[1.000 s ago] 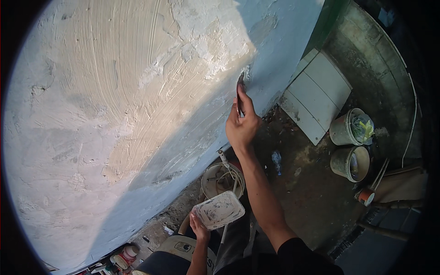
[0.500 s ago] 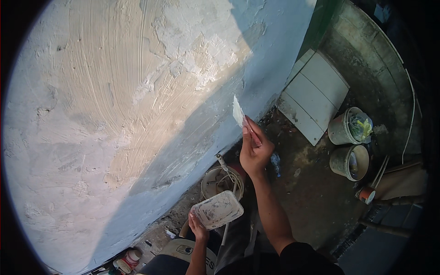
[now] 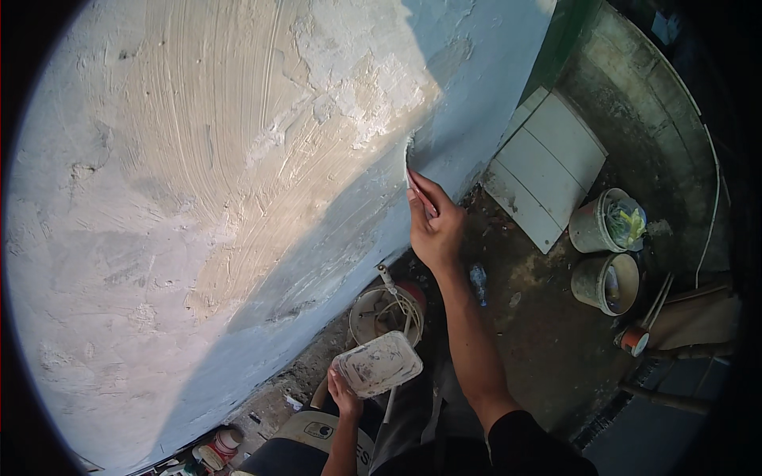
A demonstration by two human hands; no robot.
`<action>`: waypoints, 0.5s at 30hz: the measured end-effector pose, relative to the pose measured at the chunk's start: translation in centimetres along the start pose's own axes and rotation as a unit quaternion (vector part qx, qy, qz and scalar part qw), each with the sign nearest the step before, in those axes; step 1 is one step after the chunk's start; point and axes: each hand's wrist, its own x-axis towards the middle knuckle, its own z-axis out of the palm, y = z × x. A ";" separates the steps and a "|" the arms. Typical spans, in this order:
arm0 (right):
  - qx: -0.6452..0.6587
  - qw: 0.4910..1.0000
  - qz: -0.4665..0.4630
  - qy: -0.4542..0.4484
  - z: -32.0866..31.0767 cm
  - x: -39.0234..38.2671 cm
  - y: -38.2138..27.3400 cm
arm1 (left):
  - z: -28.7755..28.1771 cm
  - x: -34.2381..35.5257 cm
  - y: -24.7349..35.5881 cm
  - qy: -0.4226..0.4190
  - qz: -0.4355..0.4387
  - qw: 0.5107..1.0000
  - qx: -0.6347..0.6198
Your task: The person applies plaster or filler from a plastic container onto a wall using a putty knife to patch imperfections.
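My right hand (image 3: 438, 226) is closed around the reddish handle of a putty knife (image 3: 409, 163). Its blade carries white paste and stands edge-on at the wall, seemingly touching it. The wall (image 3: 238, 159) is rough, with cream-coloured filler streaks over pale blue and whitish patches, part in sun and part in shadow. Low in front of me, my left hand (image 3: 344, 394) grips one short side of a shallow rectangular tray (image 3: 379, 365). Greyish-white smears cover the tray's face. The fingers under the tray are partly hidden.
Below the tray stands a bucket (image 3: 367, 313) with a hose or cable and a stick. Two pale buckets (image 3: 591, 226) are at right, near a leaning white panel (image 3: 548, 166). An orange tin (image 3: 634, 340) and wooden poles lie farther right. Small containers (image 3: 222, 446) sit at the wall's foot.
My right hand has moved slightly left and up, and the knife blade has turned from showing its pasted face to edge-on at the wall. The left hand and tray stay nearly still.
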 end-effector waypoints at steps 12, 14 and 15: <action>-0.008 0.993 -0.110 -0.036 2.6 -5.1 -2.4 | 0.8 -0.6 0.5 0.016 -0.003 1.000 -0.004; -0.005 0.994 -0.107 -0.026 1.9 -4.9 -2.2 | 0.8 -0.7 0.4 0.035 -0.008 0.999 -0.015; -0.008 0.996 -0.088 -0.015 1.2 -4.8 -2.2 | 0.7 -0.7 0.4 0.053 -0.015 0.998 -0.028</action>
